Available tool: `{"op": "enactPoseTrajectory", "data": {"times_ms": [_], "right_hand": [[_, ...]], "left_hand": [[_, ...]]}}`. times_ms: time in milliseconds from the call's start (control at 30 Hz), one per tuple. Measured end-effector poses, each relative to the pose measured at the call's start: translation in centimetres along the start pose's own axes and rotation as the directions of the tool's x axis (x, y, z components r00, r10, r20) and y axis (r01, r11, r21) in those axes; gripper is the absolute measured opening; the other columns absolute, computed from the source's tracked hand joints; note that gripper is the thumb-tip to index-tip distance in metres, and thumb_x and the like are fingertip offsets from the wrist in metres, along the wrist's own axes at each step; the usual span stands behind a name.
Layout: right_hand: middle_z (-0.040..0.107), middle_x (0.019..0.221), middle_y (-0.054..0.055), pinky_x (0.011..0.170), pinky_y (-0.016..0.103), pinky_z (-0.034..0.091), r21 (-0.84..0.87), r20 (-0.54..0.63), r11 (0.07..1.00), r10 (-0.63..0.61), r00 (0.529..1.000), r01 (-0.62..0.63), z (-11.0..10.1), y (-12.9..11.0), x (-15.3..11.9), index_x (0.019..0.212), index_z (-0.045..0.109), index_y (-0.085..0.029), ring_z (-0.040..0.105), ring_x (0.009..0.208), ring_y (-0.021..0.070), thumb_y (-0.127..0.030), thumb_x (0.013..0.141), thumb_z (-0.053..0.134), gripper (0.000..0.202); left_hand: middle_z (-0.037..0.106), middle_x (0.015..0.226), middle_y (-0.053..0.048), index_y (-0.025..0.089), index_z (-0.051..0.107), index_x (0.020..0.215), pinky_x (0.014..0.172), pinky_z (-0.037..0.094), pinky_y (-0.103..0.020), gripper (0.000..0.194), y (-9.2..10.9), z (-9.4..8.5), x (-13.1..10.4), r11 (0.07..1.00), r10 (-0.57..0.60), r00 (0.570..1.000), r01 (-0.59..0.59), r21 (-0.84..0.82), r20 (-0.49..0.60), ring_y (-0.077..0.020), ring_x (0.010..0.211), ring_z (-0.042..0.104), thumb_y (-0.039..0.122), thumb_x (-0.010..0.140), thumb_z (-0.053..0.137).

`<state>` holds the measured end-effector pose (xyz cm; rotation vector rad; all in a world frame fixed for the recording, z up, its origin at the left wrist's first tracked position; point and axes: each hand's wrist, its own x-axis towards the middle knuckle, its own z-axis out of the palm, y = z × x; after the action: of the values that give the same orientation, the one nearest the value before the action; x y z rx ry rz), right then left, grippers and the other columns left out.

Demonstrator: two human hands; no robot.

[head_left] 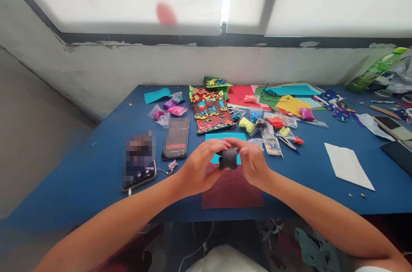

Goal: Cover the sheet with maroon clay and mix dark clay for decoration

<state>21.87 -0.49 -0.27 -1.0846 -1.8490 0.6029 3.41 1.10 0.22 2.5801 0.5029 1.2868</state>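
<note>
A lump of dark grey, clay-like material [229, 158] is held up between both hands, above a maroon sheet [232, 190] near the table's front edge. My left hand [202, 164] is closed on the lump's left side, fingers over its top and thumb below. From the right, my right hand [254, 161] is also closed on it, with its fingertips meeting the left ones at the top. Behind the hands lies a bright blue sheet [225, 136], partly hidden. A decorated brown clay house panel [214, 113] rests farther back.
Two phones [176, 138] [140, 162] and a small charm [173, 164] lie at the left. Bagged clay [275, 122] and coloured sheets [292, 104] cover the back. White paper [349, 165] and a green bottle [375, 70] are at the right.
</note>
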Motion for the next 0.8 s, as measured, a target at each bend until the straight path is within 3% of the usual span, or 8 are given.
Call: {"op": "enactPoseTrajectory", "data": {"times_ms": [67,133,200,267,400,533,667,800], "right_hand": [[0.073,0.091,0.012,0.067,0.033,0.055,-0.081,-0.053,0.985,-0.154,0.987,0.150,-0.4,0.4,0.2,0.107,0.067,-0.016,0.070,0.084,0.0222,-0.070,0.094,0.019,0.073],[0.071,0.104,0.015,0.074,0.035,0.056,-0.199,-0.053,0.918,-0.359,0.932,0.343,-0.7,0.5,0.5,0.124,0.057,-0.017,0.069,0.095,0.0231,-0.060,0.097,0.032,0.057],[0.070,0.106,0.014,0.076,0.035,0.056,-0.267,0.001,0.832,-0.505,0.863,0.487,-0.8,0.2,0.7,0.128,0.051,-0.018,0.068,0.097,0.0226,-0.045,0.098,0.043,0.041],[0.070,0.103,0.013,0.076,0.033,0.056,-0.269,0.041,0.799,-0.548,0.835,0.538,-0.6,-0.2,0.7,0.125,0.052,-0.017,0.067,0.094,0.0214,-0.033,0.097,0.049,0.033],[0.067,0.080,0.005,0.063,0.027,0.054,-0.156,-0.027,0.915,-0.381,0.924,0.372,-0.1,-0.9,0.7,0.099,0.059,-0.019,0.064,0.070,0.0164,-0.033,0.096,0.049,0.017],[0.062,0.064,-0.001,0.048,0.024,0.049,-0.100,-0.138,0.975,-0.213,0.967,0.200,-0.8,0.0,1.7,0.086,0.056,-0.021,0.058,0.050,0.0124,-0.036,0.096,0.047,0.019],[0.054,0.057,-0.005,0.040,0.023,0.041,-0.072,-0.331,0.996,-0.071,0.941,0.049,-3.5,2.2,3.7,0.088,0.056,-0.022,0.052,0.042,0.0112,-0.044,0.094,0.049,0.023],[0.063,0.072,0.001,0.053,0.026,0.047,-0.076,-0.493,0.997,-0.021,0.870,-0.019,-5.5,3.1,4.6,0.093,0.059,-0.021,0.059,0.058,0.0143,-0.052,0.095,0.046,0.034]], "left_hand": [[0.069,0.106,-0.010,0.018,0.050,0.114,0.086,0.055,-0.032,0.027,0.1,0.1,-0.1,0.996,-0.094,0.995,0.094,-0.007,-0.029,-0.0191,0.100,0.066,0.013,0.088,0.056],[0.069,0.097,-0.007,0.019,0.052,0.109,0.075,0.055,-0.026,0.025,0.1,0.0,-0.2,0.985,-0.171,0.984,0.172,0.018,-0.050,-0.0156,0.086,0.065,0.010,0.085,0.055],[0.067,0.087,-0.003,0.019,0.054,0.103,0.069,0.053,-0.024,0.023,0.0,-0.1,-0.3,0.975,-0.220,0.974,0.222,0.028,-0.063,-0.0138,0.076,0.063,0.009,0.082,0.053],[0.065,0.080,-0.001,0.018,0.055,0.094,0.065,0.051,-0.023,0.020,0.1,-0.3,-0.2,0.962,-0.273,0.959,0.274,-0.005,-0.068,-0.0130,0.071,0.061,0.009,0.078,0.051],[0.059,0.065,0.001,0.018,0.054,0.076,0.056,0.046,-0.022,0.006,0.5,-0.4,0.5,0.864,-0.461,0.886,0.462,-0.198,0.056,-0.0117,0.060,0.055,0.017,0.082,0.052],[0.061,0.065,0.000,0.018,0.053,0.076,0.056,0.046,-0.023,0.022,1.0,-0.3,1.5,0.656,-0.613,0.771,0.618,-0.433,0.174,-0.0126,0.061,0.057,0.036,0.086,0.057],[0.060,0.063,0.001,0.018,0.055,0.079,0.053,0.043,-0.023,0.036,0.8,-0.5,1.9,0.468,-0.711,0.661,0.699,-0.541,0.239,-0.0117,0.057,0.055,0.052,0.079,0.067],[0.057,0.060,0.002,0.018,0.057,0.080,0.052,0.043,-0.023,0.039,0.1,-0.9,1.6,0.239,-0.772,0.561,0.691,-0.682,0.298,-0.0098,0.054,0.050,0.053,0.073,0.073]]}}
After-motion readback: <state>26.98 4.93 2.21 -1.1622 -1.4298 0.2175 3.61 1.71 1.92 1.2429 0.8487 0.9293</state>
